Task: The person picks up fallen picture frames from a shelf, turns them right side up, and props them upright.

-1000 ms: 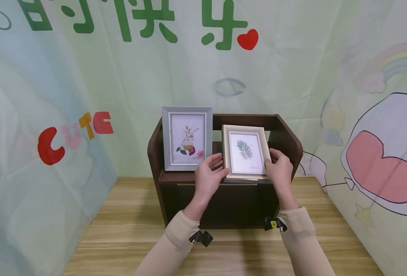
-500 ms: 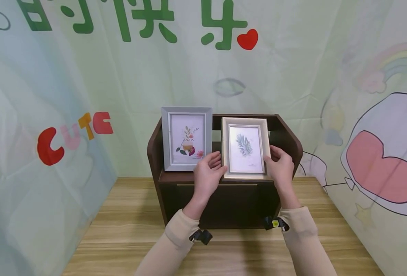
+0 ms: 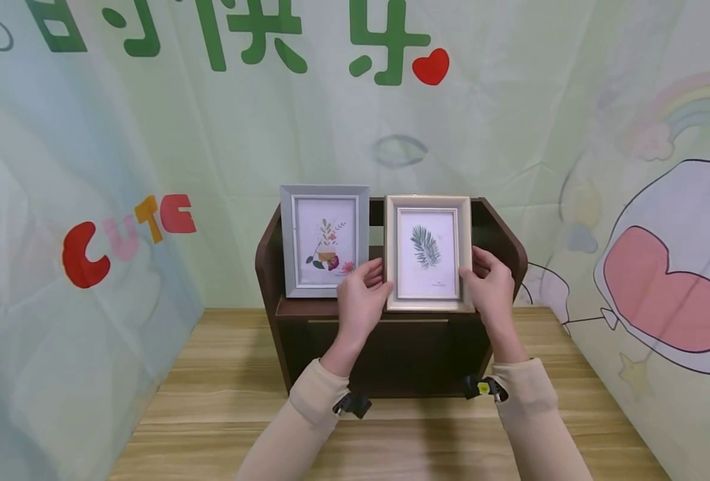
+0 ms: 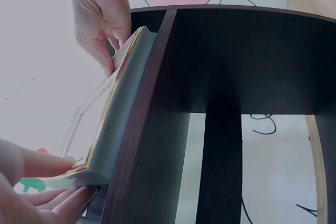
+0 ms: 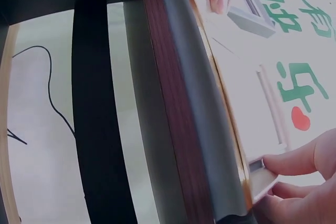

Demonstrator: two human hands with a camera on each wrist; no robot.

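Note:
A cream-gold picture frame with a green leaf print stands nearly upright on the top shelf of a dark brown rack. My left hand pinches its left edge low down, thumb in front and fingers behind. On the opposite side my right hand grips the right edge the same way. The left wrist view shows the frame's bottom edge along the shelf's front board. To its left a grey picture frame with a flower print leans back on the same shelf, partly behind my left hand.
The rack's raised side panels flank the shelf at both ends. It stands on a wood-grain table. A printed cloth backdrop rises close behind and along both sides.
The cream-gold frame has tilted up from leaning toward me to nearly upright, its top edge rising beside the grey frame. Both hands have kept their hold and moved up slightly.

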